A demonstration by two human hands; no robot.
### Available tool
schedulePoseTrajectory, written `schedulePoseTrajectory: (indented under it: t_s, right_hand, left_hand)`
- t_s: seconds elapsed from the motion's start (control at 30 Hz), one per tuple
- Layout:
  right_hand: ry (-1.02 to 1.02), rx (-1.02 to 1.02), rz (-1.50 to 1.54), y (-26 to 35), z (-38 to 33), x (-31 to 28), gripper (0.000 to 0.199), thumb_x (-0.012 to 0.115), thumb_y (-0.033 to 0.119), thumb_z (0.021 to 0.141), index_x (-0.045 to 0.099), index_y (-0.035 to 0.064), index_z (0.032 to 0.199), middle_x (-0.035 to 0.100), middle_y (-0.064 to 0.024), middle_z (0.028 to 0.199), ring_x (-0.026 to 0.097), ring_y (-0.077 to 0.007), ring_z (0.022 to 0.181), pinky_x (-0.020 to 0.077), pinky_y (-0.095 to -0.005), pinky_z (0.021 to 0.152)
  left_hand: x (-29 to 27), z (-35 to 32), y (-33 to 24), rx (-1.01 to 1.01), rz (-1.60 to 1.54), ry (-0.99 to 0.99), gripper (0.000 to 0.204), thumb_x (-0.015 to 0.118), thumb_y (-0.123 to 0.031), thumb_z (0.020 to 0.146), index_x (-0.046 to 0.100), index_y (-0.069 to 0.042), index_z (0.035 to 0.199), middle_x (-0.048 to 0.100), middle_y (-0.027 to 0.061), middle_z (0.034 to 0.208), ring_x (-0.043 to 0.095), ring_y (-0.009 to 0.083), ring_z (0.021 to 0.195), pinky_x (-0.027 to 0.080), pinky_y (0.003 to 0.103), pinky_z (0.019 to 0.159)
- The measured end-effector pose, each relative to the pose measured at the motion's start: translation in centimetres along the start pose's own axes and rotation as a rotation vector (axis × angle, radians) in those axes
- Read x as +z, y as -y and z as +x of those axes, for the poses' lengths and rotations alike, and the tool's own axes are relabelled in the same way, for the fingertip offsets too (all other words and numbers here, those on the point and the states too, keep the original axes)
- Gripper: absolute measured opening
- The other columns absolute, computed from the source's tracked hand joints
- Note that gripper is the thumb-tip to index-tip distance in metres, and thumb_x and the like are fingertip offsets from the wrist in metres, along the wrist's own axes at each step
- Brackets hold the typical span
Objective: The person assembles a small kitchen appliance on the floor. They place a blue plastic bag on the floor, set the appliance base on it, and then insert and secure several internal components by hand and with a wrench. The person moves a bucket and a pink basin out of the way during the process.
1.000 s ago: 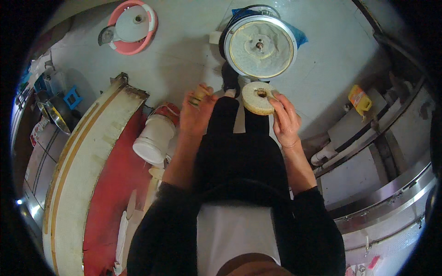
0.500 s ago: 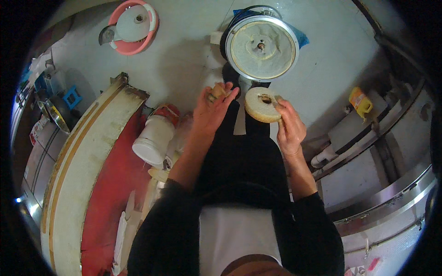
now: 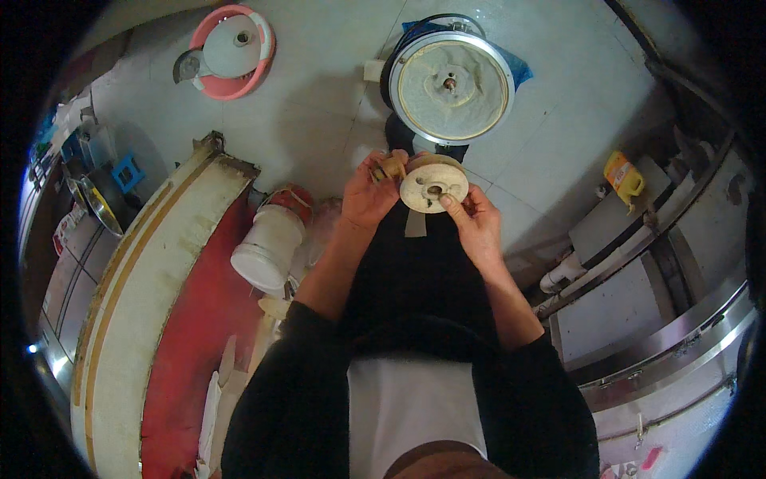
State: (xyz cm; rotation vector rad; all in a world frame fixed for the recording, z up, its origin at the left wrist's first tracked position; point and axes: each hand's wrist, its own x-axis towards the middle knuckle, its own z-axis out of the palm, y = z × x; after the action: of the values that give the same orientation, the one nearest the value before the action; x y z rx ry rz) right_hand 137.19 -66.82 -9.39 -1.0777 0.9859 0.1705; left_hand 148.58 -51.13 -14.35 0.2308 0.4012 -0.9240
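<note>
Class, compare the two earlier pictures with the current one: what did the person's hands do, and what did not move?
The left hand, holding a small tan piece, moved right until it met the cream disc. The right hand kept the disc, turning its face more toward the camera. The round machine, pink ring and white bucket stayed put.

I see a round metal-rimmed machine (image 3: 452, 86) on the tiled floor; a pink-rimmed lid (image 3: 234, 50) far left; a white bucket (image 3: 268, 249) tipped over; a yellow jug (image 3: 623, 177) right.

sm. piece in left hand (image 3: 369, 195) mostly hidden | red board (image 3: 191, 351) cut off btm
</note>
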Motion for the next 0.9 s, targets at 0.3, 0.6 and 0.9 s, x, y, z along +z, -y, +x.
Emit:
schedulePoseTrajectory:
  t_s: [0.3, 0.6, 0.9]
  right_hand:
    - [0.072, 0.228, 0.088, 0.3, 1.5, -2.9, 0.024, 0.071, 0.018, 0.089, 0.067, 0.0019, 0.106, 0.061, 0.0032, 0.077, 0.046, -0.0029, 0.059, 0.0364, -0.0202, 0.05]
    - [-0.348, 0.244, 0.28, -0.2, 11.5, 0.3, 0.025, 0.071, 0.025, 0.089, 0.065, 0.001, 0.091, 0.051, 0.0026, 0.063, 0.036, -0.0053, 0.049, 0.0266, -0.0234, 0.043]
    - [-0.483, 0.318, 0.31, -2.6, 16.1, 3.0, 0.026, 0.066, 0.021, 0.092, 0.06, -0.0025, 0.082, 0.053, -0.0039, 0.062, 0.04, -0.0118, 0.045, 0.0299, -0.0292, 0.04]
  left_hand:
    - [-0.9, -0.4, 0.8, 0.031, 0.031, -0.19, 0.027, 0.062, -0.01, 0.09, 0.057, -0.004, 0.116, 0.056, 0.0156, 0.126, 0.049, 0.0362, 0.125, 0.038, 0.047, 0.109]
    - [-9.1, -8.8, 2.2, -0.171, 0.576, -0.31, 0.034, 0.068, -0.023, 0.088, 0.059, -0.004, 0.115, 0.062, 0.0147, 0.118, 0.057, 0.03, 0.117, 0.041, 0.055, 0.104]
    - [-9.9, -13.0, 5.2, -0.632, 1.182, -0.451, 0.032, 0.073, -0.023, 0.085, 0.064, -0.005, 0.109, 0.065, 0.0122, 0.111, 0.061, 0.0282, 0.109, 0.043, 0.056, 0.101]
